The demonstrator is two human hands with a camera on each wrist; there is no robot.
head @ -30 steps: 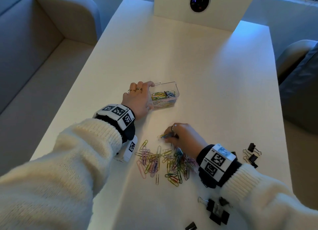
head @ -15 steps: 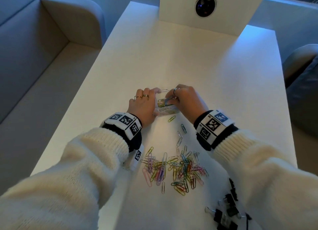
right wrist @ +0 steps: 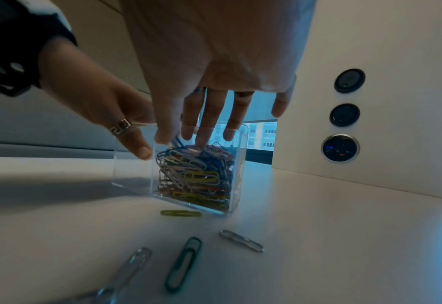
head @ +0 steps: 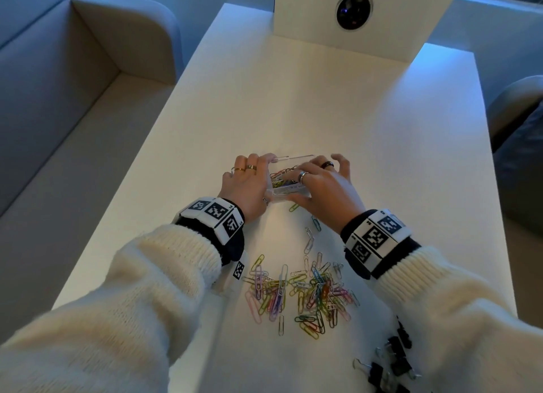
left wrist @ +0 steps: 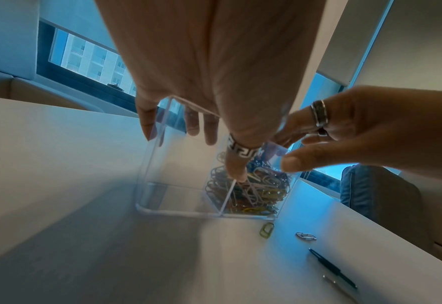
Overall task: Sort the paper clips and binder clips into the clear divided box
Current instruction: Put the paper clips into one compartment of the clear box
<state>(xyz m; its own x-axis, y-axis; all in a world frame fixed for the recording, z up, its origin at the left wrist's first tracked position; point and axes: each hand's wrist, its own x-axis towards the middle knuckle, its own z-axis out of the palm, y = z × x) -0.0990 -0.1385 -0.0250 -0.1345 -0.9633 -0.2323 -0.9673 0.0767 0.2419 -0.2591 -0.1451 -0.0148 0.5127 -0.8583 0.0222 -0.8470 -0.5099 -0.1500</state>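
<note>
The clear divided box (head: 291,191) stands mid-table. My left hand (head: 249,184) grips its left side, thumb (left wrist: 236,164) on the near wall by the divider, fingers over the far rim. My right hand (head: 323,184) hovers over the box with straight, spread fingers (right wrist: 206,123) touching the heap of coloured paper clips (right wrist: 196,174) that fills the right compartment. The left compartment (right wrist: 132,174) holds nothing. A loose pile of paper clips (head: 299,292) lies nearer me. Black binder clips (head: 390,363) lie at the near right.
Stray paper clips (head: 308,240) trail between the pile and the box, one yellow-green clip (right wrist: 180,213) right at its base. A white upright panel with round black sockets (right wrist: 340,149) stands at the table's far end. Grey sofas flank the table.
My right hand left the loose pile, travelled up to the box and now spreads its fingers over the right compartment. Stray clips now lie along that path. My left hand stayed on the box.
</note>
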